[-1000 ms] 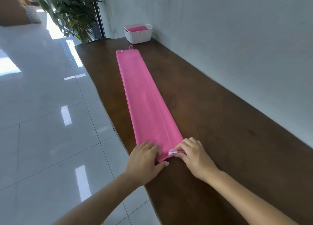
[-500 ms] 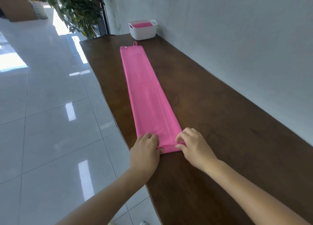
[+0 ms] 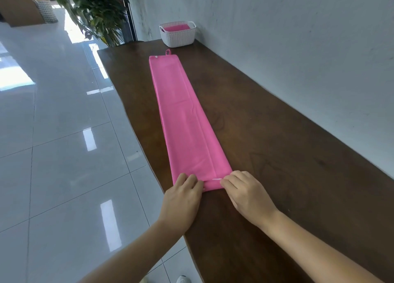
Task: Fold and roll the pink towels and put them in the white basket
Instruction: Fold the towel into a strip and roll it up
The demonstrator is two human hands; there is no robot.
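A pink towel (image 3: 181,120) lies folded into one long narrow strip down the dark wooden table (image 3: 277,154), its hanging loop at the far end. Its near end is turned over into a small roll. My left hand (image 3: 183,199) grips the roll's left side with curled fingers. My right hand (image 3: 247,193) pinches the right side, next to a small white label. The white basket (image 3: 178,36) stands at the table's far end against the wall, with pink cloth inside.
The grey wall (image 3: 298,48) runs along the table's right side. The table's left edge drops to a glossy tiled floor (image 3: 53,154). A leafy potted plant (image 3: 96,9) stands beyond the far left corner. A woven basket (image 3: 45,11) sits far off.
The towel's near end has been rolled a little further away from me, and both hands moved forward with it. The camera view shifted slightly.
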